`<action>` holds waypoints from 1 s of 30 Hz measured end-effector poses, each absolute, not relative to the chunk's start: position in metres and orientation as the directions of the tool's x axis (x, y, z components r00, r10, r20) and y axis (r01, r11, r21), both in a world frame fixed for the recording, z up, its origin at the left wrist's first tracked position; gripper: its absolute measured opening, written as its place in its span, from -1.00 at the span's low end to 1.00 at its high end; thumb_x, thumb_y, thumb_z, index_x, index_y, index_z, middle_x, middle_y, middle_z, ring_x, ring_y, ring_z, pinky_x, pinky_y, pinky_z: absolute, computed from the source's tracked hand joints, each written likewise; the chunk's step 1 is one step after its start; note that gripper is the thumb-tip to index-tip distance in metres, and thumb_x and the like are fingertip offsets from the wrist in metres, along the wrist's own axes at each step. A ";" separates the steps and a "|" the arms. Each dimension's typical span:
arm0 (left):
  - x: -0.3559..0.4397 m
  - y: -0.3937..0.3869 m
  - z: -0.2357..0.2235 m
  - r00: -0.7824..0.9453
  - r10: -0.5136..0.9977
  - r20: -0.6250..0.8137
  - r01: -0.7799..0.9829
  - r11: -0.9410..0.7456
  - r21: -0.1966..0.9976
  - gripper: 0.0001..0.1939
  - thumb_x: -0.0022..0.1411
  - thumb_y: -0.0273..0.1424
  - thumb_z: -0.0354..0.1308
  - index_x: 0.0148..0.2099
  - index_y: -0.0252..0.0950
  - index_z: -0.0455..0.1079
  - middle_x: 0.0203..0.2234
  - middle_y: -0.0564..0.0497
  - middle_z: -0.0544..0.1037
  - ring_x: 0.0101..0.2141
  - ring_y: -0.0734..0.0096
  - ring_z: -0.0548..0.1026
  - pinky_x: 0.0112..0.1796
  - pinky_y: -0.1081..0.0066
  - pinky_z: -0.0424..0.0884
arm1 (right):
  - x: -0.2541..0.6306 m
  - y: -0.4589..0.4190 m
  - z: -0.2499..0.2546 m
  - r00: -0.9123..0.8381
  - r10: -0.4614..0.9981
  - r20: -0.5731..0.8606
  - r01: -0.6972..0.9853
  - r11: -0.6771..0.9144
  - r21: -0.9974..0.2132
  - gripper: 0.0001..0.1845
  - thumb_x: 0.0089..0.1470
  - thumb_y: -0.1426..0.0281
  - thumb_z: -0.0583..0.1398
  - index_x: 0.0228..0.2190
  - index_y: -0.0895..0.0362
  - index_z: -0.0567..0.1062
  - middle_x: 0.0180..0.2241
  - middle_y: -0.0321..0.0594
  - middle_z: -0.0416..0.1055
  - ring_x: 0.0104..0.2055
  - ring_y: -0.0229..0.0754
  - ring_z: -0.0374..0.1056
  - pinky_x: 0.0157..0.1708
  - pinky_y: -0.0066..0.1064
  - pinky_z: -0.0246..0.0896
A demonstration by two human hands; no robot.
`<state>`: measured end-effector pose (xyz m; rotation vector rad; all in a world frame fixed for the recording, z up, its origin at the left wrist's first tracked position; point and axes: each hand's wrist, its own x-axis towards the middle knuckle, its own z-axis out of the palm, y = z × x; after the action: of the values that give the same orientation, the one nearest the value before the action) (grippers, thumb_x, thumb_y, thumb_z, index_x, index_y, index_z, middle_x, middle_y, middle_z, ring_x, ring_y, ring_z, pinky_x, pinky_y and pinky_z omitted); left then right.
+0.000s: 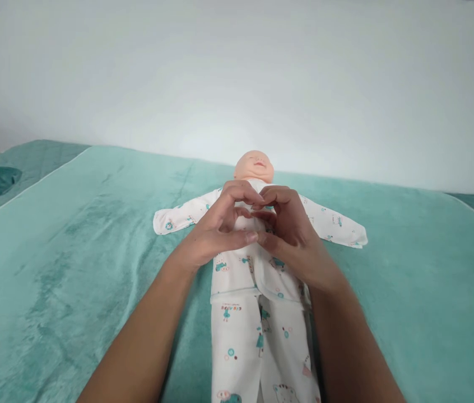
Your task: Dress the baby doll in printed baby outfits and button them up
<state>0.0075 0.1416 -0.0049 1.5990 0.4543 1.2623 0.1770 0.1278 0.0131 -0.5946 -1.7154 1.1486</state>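
Baby doll (255, 166), face up on a teal blanket (94, 268), arms spread, wears a printed white jacket (235, 275) and trousers (237, 341). Over its chest, a person's left hand (214, 228) and right hand (302, 238) curve open in a ring, thumbs touching (whether either brushes the jacket cannot be told).

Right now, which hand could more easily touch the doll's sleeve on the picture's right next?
Probably the right hand: it is nearer that sleeve; the left hand is farther away, beyond the right one.
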 end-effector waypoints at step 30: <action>0.011 0.142 -0.008 0.351 0.774 0.526 -0.389 -0.390 0.834 -0.57 0.07 -0.45 0.29 -0.02 -0.10 0.29 -0.07 0.01 0.22 -0.06 0.34 0.28 -0.07 0.33 0.30 | 0.179 0.129 0.012 -0.425 0.791 0.439 -0.082 0.449 -0.890 -0.65 0.09 0.51 0.19 -0.12 -0.08 0.31 -0.05 -0.27 0.19 0.05 -0.16 0.24 0.08 -0.19 0.25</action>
<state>0.0114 0.1425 -0.0079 1.4992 0.3663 1.3090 0.1786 0.1292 0.0124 -0.6131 -1.7302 1.1280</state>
